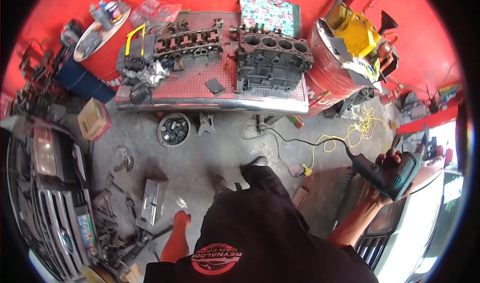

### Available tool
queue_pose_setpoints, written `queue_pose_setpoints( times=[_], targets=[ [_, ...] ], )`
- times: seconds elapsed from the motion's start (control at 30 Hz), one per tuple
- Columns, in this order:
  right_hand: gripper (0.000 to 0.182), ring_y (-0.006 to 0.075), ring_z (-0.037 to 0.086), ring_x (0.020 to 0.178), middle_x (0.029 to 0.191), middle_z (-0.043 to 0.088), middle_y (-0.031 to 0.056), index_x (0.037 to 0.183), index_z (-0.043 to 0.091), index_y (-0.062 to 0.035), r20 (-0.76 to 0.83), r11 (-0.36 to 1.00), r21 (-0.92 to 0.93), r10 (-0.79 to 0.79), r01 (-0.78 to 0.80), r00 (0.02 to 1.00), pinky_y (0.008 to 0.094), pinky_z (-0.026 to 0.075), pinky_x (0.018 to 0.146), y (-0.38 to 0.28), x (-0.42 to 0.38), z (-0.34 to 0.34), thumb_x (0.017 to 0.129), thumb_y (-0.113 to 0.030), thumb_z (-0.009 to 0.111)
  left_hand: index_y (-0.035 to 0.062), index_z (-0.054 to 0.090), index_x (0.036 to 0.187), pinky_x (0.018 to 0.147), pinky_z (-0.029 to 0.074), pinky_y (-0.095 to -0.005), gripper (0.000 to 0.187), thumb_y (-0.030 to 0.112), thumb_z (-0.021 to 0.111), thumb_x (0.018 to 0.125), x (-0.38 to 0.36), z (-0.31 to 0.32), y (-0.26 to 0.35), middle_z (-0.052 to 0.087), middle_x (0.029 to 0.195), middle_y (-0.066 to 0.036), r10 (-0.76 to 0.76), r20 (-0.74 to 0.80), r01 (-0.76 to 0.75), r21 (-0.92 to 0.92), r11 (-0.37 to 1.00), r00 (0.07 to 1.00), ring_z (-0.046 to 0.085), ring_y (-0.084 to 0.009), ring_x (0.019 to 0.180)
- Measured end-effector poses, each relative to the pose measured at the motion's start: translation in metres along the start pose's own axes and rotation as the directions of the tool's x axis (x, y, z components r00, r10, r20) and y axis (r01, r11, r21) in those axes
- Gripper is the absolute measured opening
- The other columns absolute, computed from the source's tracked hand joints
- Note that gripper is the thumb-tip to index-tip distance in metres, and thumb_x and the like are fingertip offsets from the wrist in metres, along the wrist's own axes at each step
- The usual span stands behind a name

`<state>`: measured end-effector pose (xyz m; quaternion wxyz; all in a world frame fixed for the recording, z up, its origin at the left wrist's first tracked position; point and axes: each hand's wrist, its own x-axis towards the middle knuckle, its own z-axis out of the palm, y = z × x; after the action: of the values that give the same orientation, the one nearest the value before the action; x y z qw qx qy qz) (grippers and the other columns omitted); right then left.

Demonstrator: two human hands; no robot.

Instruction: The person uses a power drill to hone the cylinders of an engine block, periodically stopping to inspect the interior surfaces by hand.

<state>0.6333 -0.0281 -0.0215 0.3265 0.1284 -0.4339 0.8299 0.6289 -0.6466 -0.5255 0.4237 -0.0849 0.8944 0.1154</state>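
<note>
My right hand point(391, 164) is wrapped round the handle of a dark green corded power drill point(395, 175), raised at the right beside a white vehicle. Its black cord runs left to a yellow extension cord point(312, 158) on the floor. Down at my left side hangs my left hand point(183, 218), its fingers curled; whether anything is in it is hidden. Ahead, a grey engine block point(272, 65) with four open cylinder bores sits on the perforated bench top. A cylinder head point(190, 44) lies to its left on the same bench.
The metal-edged bench point(212, 105) spans the front. Red drums point(327, 65) flank it. On the floor are a bucket of parts point(174, 130), a cardboard box point(94, 119) and loose metal parts. A vehicle front point(60, 203) stands at left, another point(405, 238) at right.
</note>
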Motion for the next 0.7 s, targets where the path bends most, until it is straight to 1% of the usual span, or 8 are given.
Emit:
queue_pose_setpoints(
  times=[0.07, 0.17, 0.3, 0.4, 0.5, 0.63, 0.67, 0.7],
  targets=[
    [0.086, 0.0407, 0.045, 0.143, 0.134, 0.058, 0.0215, 0.151, 0.039, 0.0037, -0.015, 1.0, -0.019, 0.017, -0.017, 1.0, 0.055, 0.037, 0.12, -0.012, -0.015, -0.025, 0.094, -0.055, 0.066, 0.0006, 0.069, 0.118, 0.104, 0.052, -0.0491, 0.047, 0.038, 0.063, 0.091, 0.0, -0.026, 0.029, 0.07, 0.123, -0.026, 0.008, -0.012, -0.008, 0.03, 1.0, 1.0, 0.066, -0.0421, 0.12],
    [0.091, 0.0421, 0.045, 0.144, 0.132, 0.058, 0.0204, 0.154, 0.036, 0.002, -0.101, 0.996, -0.093, -0.001, -0.008, 0.995, 0.0572, 0.039, 0.118, -0.013, -0.028, -0.057, 0.092, -0.059, 0.064, 0.0016, 0.062, 0.129, 0.107, 0.05, -0.0496, 0.05, 0.037, 0.062, 0.094, -0.003, -0.093, 0.112, 0.069, 0.126, -0.025, 0.059, -0.006, -0.057, 0.187, 0.981, 0.998, 0.065, -0.0421, 0.122],
    [0.099, 0.044, 0.044, 0.145, 0.127, 0.06, 0.0193, 0.156, 0.034, 0.0028, -0.125, 0.999, -0.025, 0.027, -0.03, 0.992, 0.0598, 0.041, 0.115, 0.001, -0.022, -0.108, 0.089, -0.064, 0.064, 0.0023, 0.062, 0.126, 0.101, 0.052, -0.0534, 0.049, 0.039, 0.068, 0.095, 0.046, -0.165, 0.227, 0.072, 0.118, -0.025, 0.346, -0.175, -0.312, 0.197, 0.93, 0.922, 0.067, -0.0443, 0.115],
    [0.102, 0.0447, 0.046, 0.142, 0.121, 0.06, 0.0205, 0.156, 0.034, 0.0043, -0.24, 0.999, -0.029, 0.027, -0.036, 0.97, 0.0617, 0.044, 0.112, 0.016, -0.008, -0.131, 0.087, -0.065, 0.065, 0.0008, 0.061, 0.127, 0.092, 0.055, -0.0555, 0.052, 0.038, 0.071, 0.093, 0.012, -0.263, 0.364, 0.073, 0.105, -0.026, 0.555, -0.33, -0.514, 0.21, 0.832, 0.764, 0.068, -0.0492, 0.103],
    [0.103, 0.0453, 0.049, 0.137, 0.114, 0.06, 0.0195, 0.155, 0.035, 0.0052, -0.25, 0.997, 0.013, 0.079, -0.078, 0.965, 0.0601, 0.048, 0.106, 0.028, 0.018, -0.135, 0.087, -0.065, 0.066, 0.0018, 0.06, 0.134, 0.101, 0.05, -0.0537, 0.057, 0.038, 0.073, 0.092, 0.001, -0.345, 0.475, 0.068, 0.123, -0.029, 0.759, -0.37, -0.732, 0.243, 0.636, 0.536, 0.062, -0.0482, 0.117],
    [0.103, 0.0457, 0.051, 0.135, 0.112, 0.062, 0.0195, 0.154, 0.036, 0.0059, -0.291, 0.995, 0.035, 0.105, -0.099, 0.951, 0.0595, 0.05, 0.103, 0.04, 0.039, -0.13, 0.086, -0.064, 0.069, 0.0068, 0.061, 0.138, 0.104, 0.047, -0.0526, 0.054, 0.034, 0.072, 0.094, 0.01, -0.433, 0.591, 0.067, 0.123, -0.023, 0.888, -0.338, -0.707, 0.541, 0.455, 0.313, 0.059, -0.0396, 0.122],
    [0.103, 0.0456, 0.051, 0.135, 0.112, 0.062, 0.0197, 0.154, 0.036, 0.006, -0.31, 0.994, 0.024, 0.108, -0.105, 0.945, 0.0595, 0.05, 0.103, 0.043, 0.043, -0.128, 0.086, -0.063, 0.07, 0.0093, 0.062, 0.137, 0.103, 0.047, -0.0522, 0.05, 0.033, 0.071, 0.095, 0.028, -0.454, 0.615, 0.069, 0.115, -0.022, 0.902, -0.313, -0.68, 0.594, 0.431, 0.298, 0.062, -0.0388, 0.116],
    [0.103, 0.0455, 0.051, 0.134, 0.111, 0.062, 0.0199, 0.154, 0.036, 0.0062, -0.331, 0.994, 0.013, 0.111, -0.113, 0.937, 0.0594, 0.05, 0.103, 0.045, 0.046, -0.126, 0.085, -0.062, 0.071, 0.01, 0.064, 0.133, 0.102, 0.047, -0.0525, 0.046, 0.035, 0.07, 0.095, 0.034, -0.478, 0.642, 0.071, 0.109, -0.022, 0.883, -0.302, -0.589, 0.661, 0.466, 0.359, 0.064, -0.0395, 0.111]
  ],
)
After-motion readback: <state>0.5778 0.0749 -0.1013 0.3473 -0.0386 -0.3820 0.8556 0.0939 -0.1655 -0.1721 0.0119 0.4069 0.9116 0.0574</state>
